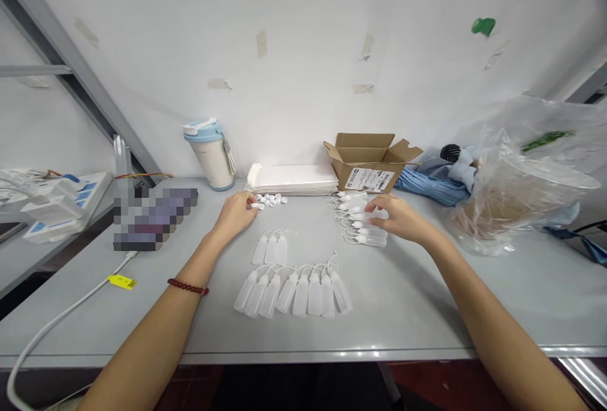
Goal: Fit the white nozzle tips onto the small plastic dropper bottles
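My left hand [236, 211] reaches to a small heap of white caps [271, 199] and pinches one cap at its fingertips. My right hand [397, 216] is closed on a small translucent squeeze bottle [377, 214] at a loose pile of such bottles [361, 229]. Nearer me, several capped bottles lie side by side in a row [294, 291], with three more [271, 249] just behind them.
At the back stand a blue-lidded tumbler [211, 154], a stack of white sheets [293, 178] and an open cardboard box [368, 161]. A clear plastic bag [516, 190] and blue cloth [429, 184] lie right. A white cable [61, 319] runs at the left.
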